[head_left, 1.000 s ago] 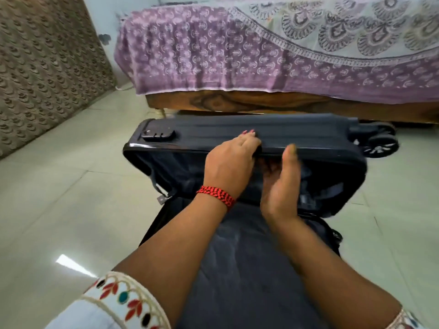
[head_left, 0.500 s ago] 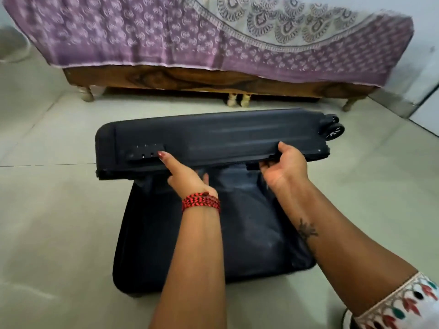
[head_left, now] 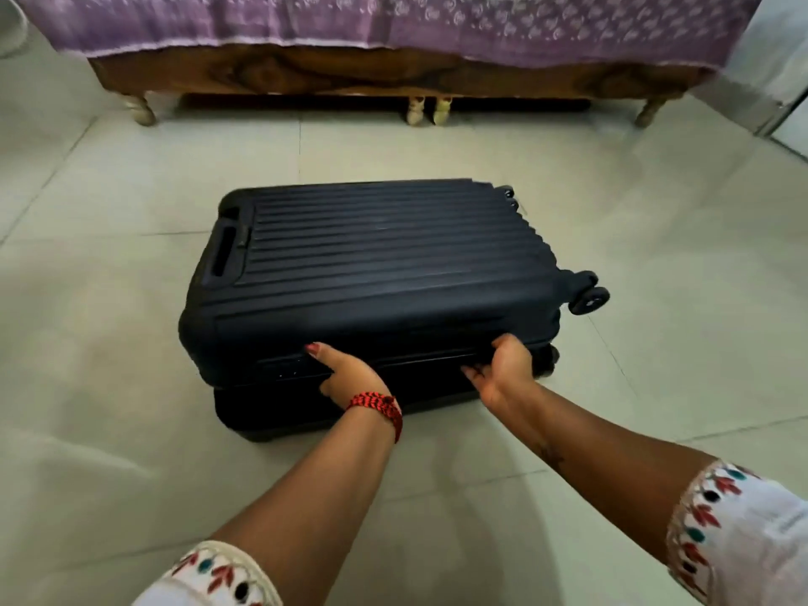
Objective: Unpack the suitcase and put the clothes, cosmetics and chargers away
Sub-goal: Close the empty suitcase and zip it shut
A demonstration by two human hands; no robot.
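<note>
A dark navy ribbed hard-shell suitcase (head_left: 384, 273) lies flat on the tiled floor, its lid down almost onto the lower half, with a narrow gap along the near edge. My left hand (head_left: 345, 378), with a red thread band on the wrist, holds the lid's front edge left of centre. My right hand (head_left: 503, 371) grips the same edge nearer the wheels (head_left: 588, 297). The inside of the case is hidden, and no clothes, cosmetics or chargers are in view.
A wooden bed frame (head_left: 350, 74) under a purple patterned cover (head_left: 393, 19) stands across the far side, its legs on the floor. Pale tiles (head_left: 109, 387) surround the suitcase. A white wall or door edge (head_left: 782, 107) is at far right.
The lid stood upright and open a second ago; both hands have swung it down toward me, and it now lies nearly closed over the lower half. The view has pulled back.
</note>
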